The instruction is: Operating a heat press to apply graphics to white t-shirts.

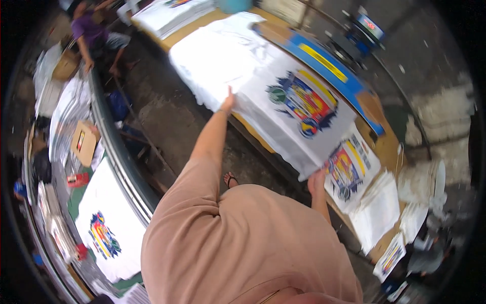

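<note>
Apparently spread wide, the two bare hands are well apart at the near side of a white printed cloth (301,109), which lies right of centre in the upper half of the frame, its colourful print facing up. The left hand (228,104), near the centre, is at the cloth's left edge with one digit pointing up; blur makes it impossible to tell whether it grips. The right hand (317,182), lower and to the right, has its fingers closed on the cloth's lower edge, near a hanging corner. Beyond the left hand, a white cloth pile (210,61) fills the upper middle, and a blue cardboard piece (324,63) with a yellow strip runs along the cloth's far side. Just right of the right hand lies a second printed piece (352,169), with loose white sheets (377,205) below it, all on a tan table (392,144). A whitish bucket (422,177) stands at the right. Across the frame, at lower left, another printed cloth (121,213) lies beyond a metal rail (119,152); at upper left is a person in a purple top (91,33).
</note>
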A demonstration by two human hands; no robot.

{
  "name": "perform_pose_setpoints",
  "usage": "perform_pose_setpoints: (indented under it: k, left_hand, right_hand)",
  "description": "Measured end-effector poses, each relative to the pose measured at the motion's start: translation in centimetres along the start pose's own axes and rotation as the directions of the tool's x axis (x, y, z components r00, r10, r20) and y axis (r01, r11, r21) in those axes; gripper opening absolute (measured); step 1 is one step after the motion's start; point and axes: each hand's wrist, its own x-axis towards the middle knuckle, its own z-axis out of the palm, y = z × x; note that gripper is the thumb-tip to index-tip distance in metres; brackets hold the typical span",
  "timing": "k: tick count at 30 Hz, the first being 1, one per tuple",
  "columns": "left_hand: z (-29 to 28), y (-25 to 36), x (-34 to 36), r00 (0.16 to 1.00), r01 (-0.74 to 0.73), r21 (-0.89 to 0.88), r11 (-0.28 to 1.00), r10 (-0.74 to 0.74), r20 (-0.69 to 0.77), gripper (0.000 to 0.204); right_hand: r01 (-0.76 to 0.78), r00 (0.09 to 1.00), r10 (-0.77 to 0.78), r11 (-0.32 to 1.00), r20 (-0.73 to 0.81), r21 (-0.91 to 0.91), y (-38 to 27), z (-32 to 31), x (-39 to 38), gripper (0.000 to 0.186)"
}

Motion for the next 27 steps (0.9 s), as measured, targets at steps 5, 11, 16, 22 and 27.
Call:
perform_pose_setpoints:
  k: [5, 11, 16, 22, 27]
  left_hand:
    - [-2.5, 3.1, -6.7, 0.917, -0.333, 0.312, 0.890, 0.383, -0.114, 0.046]
    - [-9.2, 11.5, -22.5, 0.871, -0.487, -0.194, 0.851, 0.460, -0.171, 0.040]
    - [-19.2, 13.0, -36.3, 0.623, -0.775, -0.562, 0.289, 0.497, -0.603, 0.024]
    - [-26.5, 7.4, -53.9, 0.136, -0.966, -0.209, -0.154, 0.388, -0.912, 0.024]
    - [-22.8, 2.7, -63.8, -0.466, -0.879, 0.447, -0.163, 0.101, -0.879, 0.028]
  right_hand:
    - [-0.191, 0.981, 0.194, 0.906, 0.030, 0.378, -1.3, 1.0, -4.8, 0.054]
    - [0.231, 0.952, -0.261, 0.955, 0.161, 0.187, -7.3, 12.9, -7.6, 0.059]
    - [0.196, 0.877, -0.200, 0.979, 0.437, 0.055, -6.4, 28.6, -2.7, 0.056]
    - [0.108, 0.680, 0.003, 0.989, 0.733, -0.105, -0.9, 50.0, -0.5, 0.053]
    - [0.063, 0.445, 0.163, 0.975, 0.880, -0.212, 4.9, 67.5, -3.4, 0.052]
